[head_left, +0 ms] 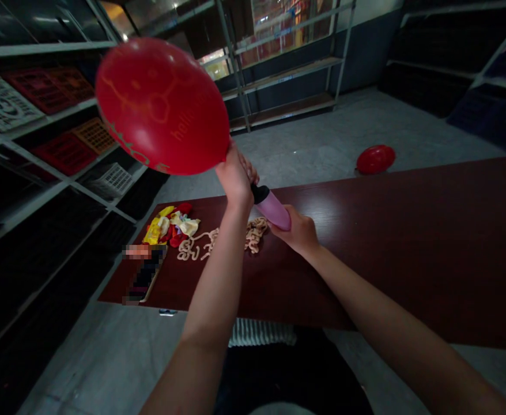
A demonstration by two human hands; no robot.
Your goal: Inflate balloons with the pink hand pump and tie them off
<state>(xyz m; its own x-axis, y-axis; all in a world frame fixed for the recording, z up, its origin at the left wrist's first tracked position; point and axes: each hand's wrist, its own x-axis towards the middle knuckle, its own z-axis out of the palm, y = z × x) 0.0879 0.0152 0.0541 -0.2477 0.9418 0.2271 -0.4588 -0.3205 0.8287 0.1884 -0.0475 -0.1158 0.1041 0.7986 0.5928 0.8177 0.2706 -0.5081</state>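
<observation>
A big inflated red balloon with printed letters and lines fills the upper left. My left hand is closed around its neck, where the balloon meets the front end of a hand balloon pump. The nozzle itself is hidden behind my fingers. This pump is pink-purple with a black collar, and it slants down toward my right hand, which is wrapped around its lower end. Below my hands, a tangle of beige string lies on the dark red-brown table. Uninflated balloons in yellow, red and cream are heaped beside it.
A phone lies near the table's left end. Another inflated red balloon rests on the floor beyond the far edge. Shelves with plastic crates stand along the left, and a metal rack is at the back.
</observation>
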